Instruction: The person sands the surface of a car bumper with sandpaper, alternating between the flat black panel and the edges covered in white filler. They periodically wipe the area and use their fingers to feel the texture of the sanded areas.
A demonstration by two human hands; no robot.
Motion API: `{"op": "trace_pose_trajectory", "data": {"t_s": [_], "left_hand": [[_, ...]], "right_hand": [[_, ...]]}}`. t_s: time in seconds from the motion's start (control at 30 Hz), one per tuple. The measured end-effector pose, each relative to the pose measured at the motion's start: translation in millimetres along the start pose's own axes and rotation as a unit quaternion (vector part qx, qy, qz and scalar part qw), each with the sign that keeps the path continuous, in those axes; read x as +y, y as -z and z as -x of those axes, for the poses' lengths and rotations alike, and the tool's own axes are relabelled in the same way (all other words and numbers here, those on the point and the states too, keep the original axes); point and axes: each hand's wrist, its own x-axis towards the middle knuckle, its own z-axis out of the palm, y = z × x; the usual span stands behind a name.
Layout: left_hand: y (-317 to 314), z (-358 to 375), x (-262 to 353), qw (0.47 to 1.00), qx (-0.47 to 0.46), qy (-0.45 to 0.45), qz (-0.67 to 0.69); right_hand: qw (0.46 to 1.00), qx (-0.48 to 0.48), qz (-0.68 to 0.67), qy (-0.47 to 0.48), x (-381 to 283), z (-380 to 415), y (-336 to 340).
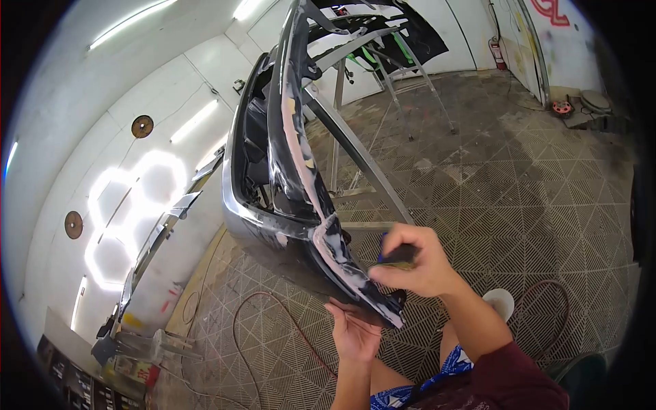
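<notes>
A dark car bumper (273,249) stands on end in front of me, its edge patched with pale pink and white filler (339,265). My left hand (355,333) grips the bumper's lower end from underneath, with the thumb along its outer face and the other fingers partly hidden behind it. My right hand (422,263) pinches a small dark sanding pad (400,255) with a bit of blue at its side. That hand is just to the right of the filler strip, close to the bumper's edge.
A metal stand (362,164) stands behind the bumper, with another black panel (410,34) on a rack farther back. A hose (263,294) winds over the patterned floor. A white round container (500,301) is beside my right forearm. A small stool (160,342) is at lower left.
</notes>
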Motion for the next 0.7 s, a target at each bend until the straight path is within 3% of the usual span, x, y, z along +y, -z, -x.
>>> {"op": "trace_pose_trajectory", "data": {"t_s": [0.07, 0.1, 0.13, 0.23, 0.33, 0.6, 0.67, 0.7], "left_hand": [[2.8, -2.1, -0.1, 0.998, -0.018, 0.007, -0.054], [4.2, -3.0, -1.6, 0.999, -0.022, 0.010, -0.042], [5.6, -2.2, -2.5, 0.999, -0.024, 0.013, -0.029], [-5.6, -2.4, -7.1, 1.000, 0.023, -0.018, -0.004], [-8.3, -1.6, -6.8, 1.000, 0.023, -0.016, 0.009], [0.5, -0.3, -2.9, 0.999, 0.016, -0.001, -0.028], [1.0, -1.5, -2.0, 1.000, -0.002, 0.001, -0.015], [-1.1, -2.2, -2.2, 1.000, -0.010, 0.003, -0.020]], "right_hand": [[0.981, 0.125, -0.110, -0.104, 3.9, 16.8, 5.5], [0.968, 0.162, -0.156, -0.108, 5.1, 20.1, 8.8], [0.967, 0.166, -0.159, -0.109, 5.6, 21.8, 7.4], [0.991, 0.128, 0.035, -0.030, -7.0, 13.7, -6.7], [0.989, 0.124, -0.001, -0.084, -6.9, 5.1, -18.5], [0.977, 0.191, -0.018, -0.091, -22.7, -22.8, -31.7], [0.979, 0.163, -0.095, -0.078, -25.2, -22.4, -27.7], [0.989, 0.130, -0.008, -0.073, -26.3, -18.2, -22.9]]}}
